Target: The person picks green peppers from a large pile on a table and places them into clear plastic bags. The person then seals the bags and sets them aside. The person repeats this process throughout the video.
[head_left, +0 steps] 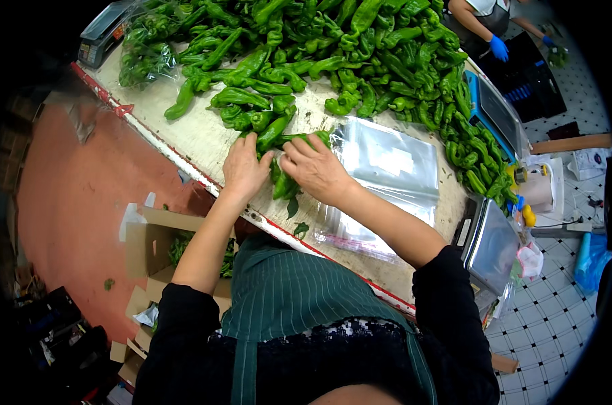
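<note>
My left hand (246,164) lies on a small group of long green peppers near the table's front edge, its thumb and fingers around part of them. Beside it, my right hand (316,166) curls its fingers over a green pepper (306,137). Between the hands, a pepper (284,186) points towards me. Several peppers (255,109) lie just beyond my fingertips. A stack of clear plastic bags (387,167) lies flat to the right, partly under my right forearm. Some fingertips are hidden among the peppers.
A large pepper heap (366,50) covers the table's far side. A filled clear bag (146,63) stands near a scale (99,38) at left. Two more scales, one blue-edged (493,114) and one steel-topped (493,243), are at right. A cardboard box (154,243) sits below; a blue-gloved person works beyond.
</note>
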Demonstrator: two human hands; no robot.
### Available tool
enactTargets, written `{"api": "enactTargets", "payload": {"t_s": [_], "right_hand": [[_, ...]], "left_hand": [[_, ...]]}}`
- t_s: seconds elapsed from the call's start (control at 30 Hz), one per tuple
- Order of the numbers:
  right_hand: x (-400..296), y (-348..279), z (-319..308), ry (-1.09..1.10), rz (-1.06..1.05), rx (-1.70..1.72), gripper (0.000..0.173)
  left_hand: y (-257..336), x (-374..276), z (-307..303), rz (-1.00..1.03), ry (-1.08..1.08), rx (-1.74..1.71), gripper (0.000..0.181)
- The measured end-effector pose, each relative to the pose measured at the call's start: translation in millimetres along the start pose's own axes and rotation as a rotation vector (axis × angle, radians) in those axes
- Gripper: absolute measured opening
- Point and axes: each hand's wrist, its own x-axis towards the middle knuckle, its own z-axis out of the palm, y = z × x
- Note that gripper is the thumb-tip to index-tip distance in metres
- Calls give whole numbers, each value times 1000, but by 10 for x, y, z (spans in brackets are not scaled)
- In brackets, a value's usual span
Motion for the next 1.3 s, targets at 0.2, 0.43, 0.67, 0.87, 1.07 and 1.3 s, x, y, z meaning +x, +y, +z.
{"api": "enactTargets", "payload": {"t_s": [0.2,0.43,0.67,0.87,1.07,1.3], "right_hand": [[-14,122,-43,-302,-61,217,54],[-166,251,210,-213,-154,131,58],[-58,411,-269,-292,58,271,60],[178,473,-391,-311,662,1306,88],[-201,-184,379,-6,821,1065,103],[-534,-664,254,60,768,828,105]], "left_hand": [[-172,110,-2,-151,-68,-149,43],[-291,50,-98,-599,-255,-1051,29],[-111,-403,-429,-564,-182,-1360,37],[136,-565,-170,-470,-370,-1631,48],[422,-598,167,-699,-380,-1481,48],[259,-590,207,-790,-465,-1474,52]]}}
